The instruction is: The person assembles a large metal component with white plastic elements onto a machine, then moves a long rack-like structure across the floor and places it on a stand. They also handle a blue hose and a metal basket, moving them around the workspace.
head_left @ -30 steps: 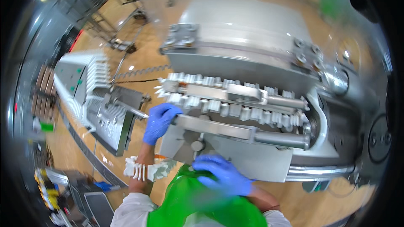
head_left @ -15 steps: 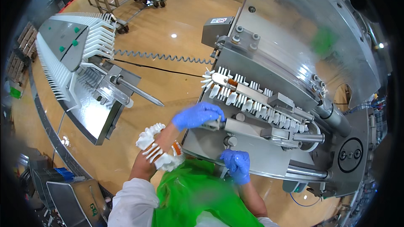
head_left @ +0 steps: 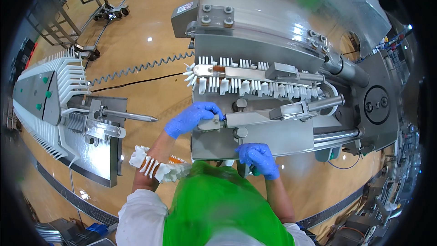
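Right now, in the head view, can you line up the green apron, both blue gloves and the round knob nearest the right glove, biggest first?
1) Green apron
2) Left glove, right glove: too alike to rank
3) Round knob

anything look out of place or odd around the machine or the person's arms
Yes: a white toothed chain loop with orange parts hangs around the bare left forearm, like a bracelet. That looks odd because a similar white toothed chain runs around the upper steel bar, while the lower steel bar has none.
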`<state>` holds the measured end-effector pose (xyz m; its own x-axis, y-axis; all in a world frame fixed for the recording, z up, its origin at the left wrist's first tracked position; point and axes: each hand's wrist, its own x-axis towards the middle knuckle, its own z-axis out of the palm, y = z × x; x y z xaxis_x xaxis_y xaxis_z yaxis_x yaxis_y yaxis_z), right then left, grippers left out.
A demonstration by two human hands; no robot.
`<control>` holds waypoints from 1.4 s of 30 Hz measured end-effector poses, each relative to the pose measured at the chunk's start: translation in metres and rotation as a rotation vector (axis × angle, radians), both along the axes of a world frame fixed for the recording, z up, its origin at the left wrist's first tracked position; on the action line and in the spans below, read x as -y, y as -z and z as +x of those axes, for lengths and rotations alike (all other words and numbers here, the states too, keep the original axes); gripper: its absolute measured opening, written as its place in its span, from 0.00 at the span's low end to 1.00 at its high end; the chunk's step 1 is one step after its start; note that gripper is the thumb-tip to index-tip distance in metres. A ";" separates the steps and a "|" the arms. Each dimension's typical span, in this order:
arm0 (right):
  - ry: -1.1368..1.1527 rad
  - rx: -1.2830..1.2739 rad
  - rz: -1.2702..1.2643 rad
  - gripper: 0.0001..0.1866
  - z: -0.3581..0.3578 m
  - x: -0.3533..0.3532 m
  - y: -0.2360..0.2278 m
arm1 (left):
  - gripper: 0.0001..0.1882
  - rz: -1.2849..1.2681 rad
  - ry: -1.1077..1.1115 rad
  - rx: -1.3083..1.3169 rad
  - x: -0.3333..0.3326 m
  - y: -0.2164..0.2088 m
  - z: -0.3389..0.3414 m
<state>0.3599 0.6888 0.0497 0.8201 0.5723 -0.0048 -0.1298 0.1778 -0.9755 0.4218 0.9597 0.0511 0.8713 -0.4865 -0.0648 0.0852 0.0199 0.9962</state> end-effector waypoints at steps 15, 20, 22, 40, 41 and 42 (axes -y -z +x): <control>0.894 -0.014 0.629 0.15 0.126 0.079 -0.108 | 0.14 -0.135 0.047 -0.143 0.004 0.011 0.000; 1.000 0.013 0.473 0.17 0.127 0.066 -0.115 | 0.14 -0.168 0.160 -0.083 0.000 0.005 0.002; 1.071 -0.063 0.490 0.18 0.128 0.064 -0.116 | 0.15 -0.183 0.212 -0.104 -0.003 0.004 0.004; 1.190 -0.028 0.197 0.16 0.126 0.062 -0.120 | 0.21 -0.321 0.200 -0.231 -0.036 0.025 -0.009; 1.222 0.028 0.079 0.15 0.117 0.062 -0.119 | 0.21 -0.368 0.109 -0.263 -0.035 0.030 -0.013; 1.198 0.154 -0.237 0.13 0.110 0.056 -0.112 | 0.21 -0.402 0.020 -0.310 -0.035 0.033 -0.015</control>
<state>0.4696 0.6330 0.1618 0.8277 -0.5440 0.1375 0.1130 -0.0784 -0.9905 0.4070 0.9948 0.0179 0.8312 -0.5423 -0.1229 0.3797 0.3921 0.8379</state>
